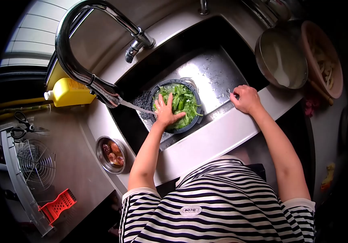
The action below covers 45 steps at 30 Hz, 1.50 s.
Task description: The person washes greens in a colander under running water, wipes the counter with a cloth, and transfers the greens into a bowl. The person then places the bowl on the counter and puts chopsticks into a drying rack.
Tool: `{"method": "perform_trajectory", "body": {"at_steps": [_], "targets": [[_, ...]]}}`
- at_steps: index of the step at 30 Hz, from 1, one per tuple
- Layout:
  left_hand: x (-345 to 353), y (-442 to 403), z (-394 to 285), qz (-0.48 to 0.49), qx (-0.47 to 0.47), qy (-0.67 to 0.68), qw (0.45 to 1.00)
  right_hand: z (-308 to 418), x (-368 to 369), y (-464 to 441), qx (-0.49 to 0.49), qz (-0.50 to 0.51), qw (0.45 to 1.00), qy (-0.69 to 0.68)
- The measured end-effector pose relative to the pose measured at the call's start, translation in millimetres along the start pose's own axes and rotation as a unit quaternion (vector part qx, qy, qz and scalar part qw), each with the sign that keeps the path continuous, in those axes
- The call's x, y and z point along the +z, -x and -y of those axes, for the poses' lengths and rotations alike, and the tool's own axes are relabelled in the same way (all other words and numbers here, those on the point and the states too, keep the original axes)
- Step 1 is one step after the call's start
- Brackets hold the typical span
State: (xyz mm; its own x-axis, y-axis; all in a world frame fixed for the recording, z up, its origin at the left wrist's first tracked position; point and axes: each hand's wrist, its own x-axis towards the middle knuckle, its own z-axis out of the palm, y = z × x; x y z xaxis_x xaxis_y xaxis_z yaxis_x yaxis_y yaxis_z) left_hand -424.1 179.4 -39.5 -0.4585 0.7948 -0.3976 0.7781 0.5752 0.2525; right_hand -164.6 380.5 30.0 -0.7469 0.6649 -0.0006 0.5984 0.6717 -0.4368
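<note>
My left hand [166, 112] lies with fingers spread on leafy greens [184, 101]. The greens fill a round dark basin [197, 90], which sits in the steel sink [222, 67]. A stream of water [138, 108] runs from the faucet spout [110, 99] toward the basin's left side, beside my left hand. At the sink's front edge rests my right hand [247, 99], its fingers curled in a loose fist. I see nothing held in it, though its palm side is hidden.
Left of the sink stand a yellow jug [72, 92] and a metal bowl [99, 153] with reddish-brown pieces. Scissors [22, 127], a wire rack [36, 164] and a red grater [60, 204] lie farther left. A metal pan [269, 60] and pink basin [336, 52] stand right.
</note>
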Motion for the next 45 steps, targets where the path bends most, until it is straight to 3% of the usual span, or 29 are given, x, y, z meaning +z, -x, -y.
{"method": "perform_trajectory", "body": {"at_steps": [3, 6, 9, 11, 13, 15, 18, 19, 21, 25, 27, 35, 36, 39, 41, 45], "targets": [[22.7, -12.0, 1.9, 0.029, -0.028, -0.07, 0.997, 0.3, -1.3, -0.5, 0.002, 0.0, 1.0, 0.003], [38.0, -21.2, 13.0, 0.02, 0.005, -0.005, 1.0, -0.6, 0.6, 0.4, -0.002, -0.005, 1.0, 0.003], [64.6, -33.7, 28.9, 0.009, 0.037, -0.045, 0.998, 1.0, -1.7, 1.0, 0.002, -0.004, 1.0, 0.004], [62.3, -40.7, 38.9, 0.052, 0.043, -0.081, 0.994, 2.7, -3.1, 0.7, 0.006, -0.002, 1.0, 0.003], [14.4, -27.6, 22.2, 0.072, 0.054, -0.052, 0.995, 1.4, -1.9, -0.1, 0.004, -0.002, 1.0, -0.002], [-16.6, -13.3, 21.3, -0.013, 0.075, 0.061, 0.995, -0.1, -0.2, 1.0, 0.007, -0.003, 1.0, -0.006], [-34.3, -20.2, 6.0, -0.018, 0.015, 0.057, 0.998, -1.5, 1.3, 2.4, 0.008, -0.01, 1.0, -0.013], [-33.6, -17.9, -13.0, -0.099, 0.03, 0.069, 0.992, -1.7, 1.7, 2.2, 0.009, -0.007, 1.0, -0.009], [-3.5, -31.7, -29.7, -0.104, 0.045, 0.109, 0.988, -3.0, 2.1, 3.1, 0.014, -0.001, 1.0, 0.0], [38.2, -27.4, -56.4, -0.072, 0.042, -0.082, 0.993, -1.0, -3.4, 3.7, 0.028, 0.018, 0.999, -0.01], [44.4, -17.8, -46.4, -0.068, 0.087, -0.146, 0.983, -0.9, -3.6, 4.2, 0.032, 0.033, 0.999, -0.01], [53.7, -34.1, -41.4, 0.068, 0.049, -0.217, 0.973, -5.1, 1.7, 4.8, 0.025, 0.027, 0.999, 0.002], [57.3, -34.4, -34.2, -0.01, 0.091, -0.21, 0.973, -3.7, 1.7, 4.2, 0.026, 0.029, 0.999, -0.003], [10.2, -23.9, -25.7, -0.082, 0.205, -0.055, 0.974, -4.9, -2.5, 6.3, 0.032, 0.041, 0.999, -0.008], [-5.9, -19.2, -13.6, -0.201, 0.196, -0.023, 0.96, -5.2, -0.3, 3.9, 0.027, 0.049, 0.998, -0.008], [2.0, -22.0, 22.8, -0.187, 0.182, -0.065, 0.963, -5.0, 0.1, 3.1, 0.024, 0.038, 0.999, -0.012]]}}
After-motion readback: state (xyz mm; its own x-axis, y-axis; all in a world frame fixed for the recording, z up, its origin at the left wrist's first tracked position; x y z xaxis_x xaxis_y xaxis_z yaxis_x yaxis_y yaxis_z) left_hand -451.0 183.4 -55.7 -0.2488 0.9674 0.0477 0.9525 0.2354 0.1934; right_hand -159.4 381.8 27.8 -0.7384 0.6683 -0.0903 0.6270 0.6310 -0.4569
